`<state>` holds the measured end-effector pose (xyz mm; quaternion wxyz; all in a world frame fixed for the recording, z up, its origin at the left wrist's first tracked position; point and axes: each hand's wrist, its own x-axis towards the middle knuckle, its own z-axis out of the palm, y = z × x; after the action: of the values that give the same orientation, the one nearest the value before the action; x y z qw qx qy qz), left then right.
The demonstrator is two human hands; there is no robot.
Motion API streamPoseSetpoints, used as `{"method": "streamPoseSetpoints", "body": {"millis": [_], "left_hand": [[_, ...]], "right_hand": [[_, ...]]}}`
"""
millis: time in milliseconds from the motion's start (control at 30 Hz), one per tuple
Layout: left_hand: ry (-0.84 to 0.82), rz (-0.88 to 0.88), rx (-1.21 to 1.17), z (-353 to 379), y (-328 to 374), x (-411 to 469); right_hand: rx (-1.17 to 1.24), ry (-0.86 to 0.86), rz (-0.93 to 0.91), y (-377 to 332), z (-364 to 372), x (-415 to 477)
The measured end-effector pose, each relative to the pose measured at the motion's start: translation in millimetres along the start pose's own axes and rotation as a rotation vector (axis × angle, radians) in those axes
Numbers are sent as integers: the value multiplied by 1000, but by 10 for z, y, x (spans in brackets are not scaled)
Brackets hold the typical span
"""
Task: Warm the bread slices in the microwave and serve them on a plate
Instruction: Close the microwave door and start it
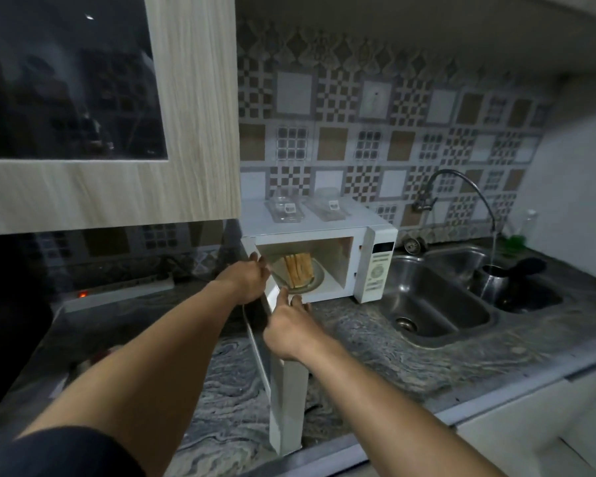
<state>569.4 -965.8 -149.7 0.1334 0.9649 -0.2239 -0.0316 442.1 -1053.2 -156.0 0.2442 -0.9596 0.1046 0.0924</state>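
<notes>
Head camera looking down over my arms: the white microwave (362,222) stands on the marbled counter (375,349) with its door (286,401) swung wide toward me. Inside, a glass plate (315,280) carries the bread slices (298,270), which stand upright on edge, packed together near the middle of the cavity. On the microwave's top lie two clear plastic boxes (286,211), side by side. I cannot make out what is in them, and each bears a small white label (290,208) whose print is too small to read. The control panel (378,266) on the right shows a dark display and rows of buttons, none legible. To the right, the steel double sink (434,301) holds a metal pot (492,277) with a dark handle in its far bowl, and water from the curved tap (461,177) runs into it. My left hand (250,280) is at the hinge side of the opening, fingers curled over the door's upper edge and gripping it. My right hand (288,325) is just beside it on the inner side, fingers stretched forward and loose, holding nothing, the thumb touching the door's white frame.
</notes>
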Motion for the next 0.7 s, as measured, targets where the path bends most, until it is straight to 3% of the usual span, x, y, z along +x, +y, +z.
{"method": "streamPoseSetpoints", "body": {"millis": [167,300,567,700], "left_hand": [[-7,16,-53,182,177,56],[39,-2,-97,364,301,301],[152,-26,31,579,592,723],[232,-18,186,649,736,972]], "right_hand": [[-122,55,7,298,-168,45],[-244,197,-38,626,-327,157],[-396,429,-243,1367,-618,736],[-427,425,-327,1644,-876,1063]]}}
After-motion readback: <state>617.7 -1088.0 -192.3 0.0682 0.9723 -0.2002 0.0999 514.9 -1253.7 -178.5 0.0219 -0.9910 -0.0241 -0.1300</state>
